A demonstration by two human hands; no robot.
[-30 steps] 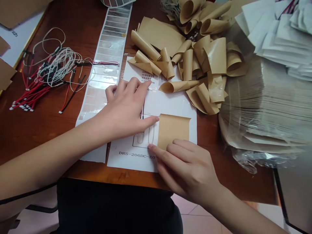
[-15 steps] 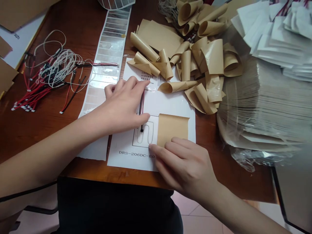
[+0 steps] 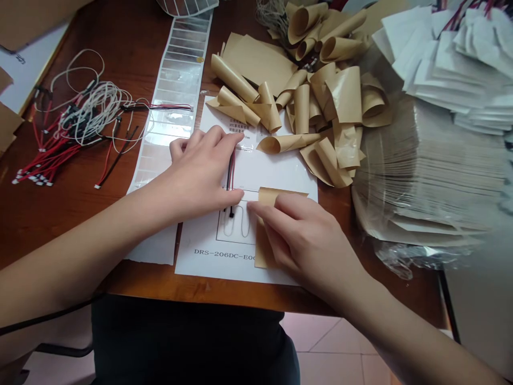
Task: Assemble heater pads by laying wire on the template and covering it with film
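A white printed template sheet [image 3: 280, 171] lies at the table's near edge, with a drawn rectangle and a looped wire outline. My left hand [image 3: 200, 171] lies flat on it, fingers spread, pressing down a thin red and black wire [image 3: 231, 168] whose end reaches the looped white wire [image 3: 236, 224]. My right hand [image 3: 304, 235] rests fingers-down on a tan backing paper [image 3: 266, 195] beside the loop, covering most of it. The fingers of both hands are stretched out.
A heap of curled tan backing papers [image 3: 312, 91] lies behind the sheet. A strip of silver foil labels [image 3: 176, 80] runs up the table's left. Red, black and white wires [image 3: 76, 128] are bundled far left. Stacked white sheets in plastic [image 3: 433, 166] fill the right.
My right hand has slid up and left over the tan paper, from its lower corner to covering most of it. My left hand has drawn back slightly, baring the wire loop.
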